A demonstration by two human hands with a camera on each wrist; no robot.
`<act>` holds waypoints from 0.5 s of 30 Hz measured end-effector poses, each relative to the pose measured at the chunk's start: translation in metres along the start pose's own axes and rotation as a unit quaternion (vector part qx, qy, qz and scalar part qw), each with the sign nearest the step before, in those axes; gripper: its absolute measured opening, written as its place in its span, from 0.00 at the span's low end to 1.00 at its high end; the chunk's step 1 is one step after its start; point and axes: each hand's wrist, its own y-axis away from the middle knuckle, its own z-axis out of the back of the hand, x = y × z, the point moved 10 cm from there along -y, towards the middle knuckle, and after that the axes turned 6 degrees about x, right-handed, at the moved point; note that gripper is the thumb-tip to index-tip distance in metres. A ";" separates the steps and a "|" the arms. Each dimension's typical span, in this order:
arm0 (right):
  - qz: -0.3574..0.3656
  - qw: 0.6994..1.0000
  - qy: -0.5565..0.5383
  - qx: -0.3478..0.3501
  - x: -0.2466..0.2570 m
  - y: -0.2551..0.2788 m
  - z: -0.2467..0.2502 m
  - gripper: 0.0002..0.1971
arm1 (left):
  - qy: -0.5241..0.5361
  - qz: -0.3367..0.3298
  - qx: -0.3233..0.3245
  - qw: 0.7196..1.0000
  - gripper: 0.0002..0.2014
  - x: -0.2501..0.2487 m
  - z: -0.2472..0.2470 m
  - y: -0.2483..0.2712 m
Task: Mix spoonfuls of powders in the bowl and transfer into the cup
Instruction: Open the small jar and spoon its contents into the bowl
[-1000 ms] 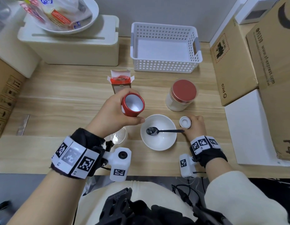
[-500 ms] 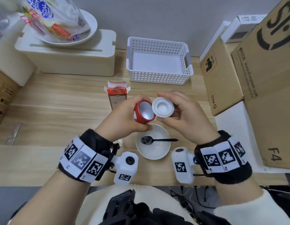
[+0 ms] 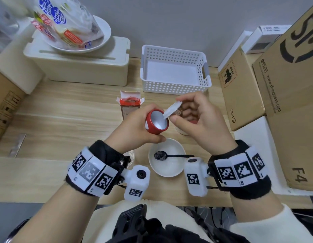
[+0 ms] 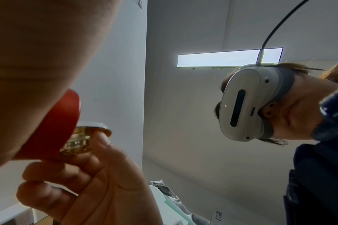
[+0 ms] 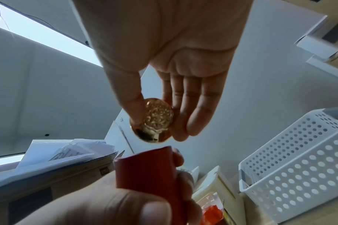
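Left hand (image 3: 134, 126) wrapped round the red canister (image 3: 156, 122), mouth tilted toward the right hand (image 3: 197, 120). Right hand pinching the gold-topped lid (image 3: 172, 108) just above that mouth. Probably recapping after a scoop. Next: seat lid squarely, press down. Below both hands on the desk (image 3: 64, 120), bowl (image 3: 167, 171) with black spoon (image 3: 165, 155) inside.

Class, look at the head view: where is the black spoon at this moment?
The black spoon lies in the white bowl near the table's front edge, low between the two wrists, its handle pointing towards the right wrist.
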 end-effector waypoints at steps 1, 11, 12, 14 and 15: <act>0.008 1.000 0.008 0.006 0.001 0.000 -0.001 0.17 | 0.002 -0.001 0.000 1.000 0.27 0.000 0.000 0.000; 0.048 0.980 0.164 0.100 0.010 -0.004 -0.028 0.15 | 0.004 -0.011 0.019 1.000 0.27 -0.001 -0.007 -0.005; 0.050 0.977 0.178 0.105 0.011 -0.004 -0.029 0.13 | 0.001 -0.012 0.018 1.000 0.27 0.000 -0.007 -0.005; 0.056 0.971 0.197 0.121 0.013 -0.005 -0.033 0.12 | -0.001 -0.011 0.021 1.000 0.26 0.001 -0.007 -0.005; 0.059 0.969 0.200 0.129 0.013 -0.005 -0.034 0.12 | -0.002 -0.008 0.024 1.000 0.25 0.001 -0.008 -0.005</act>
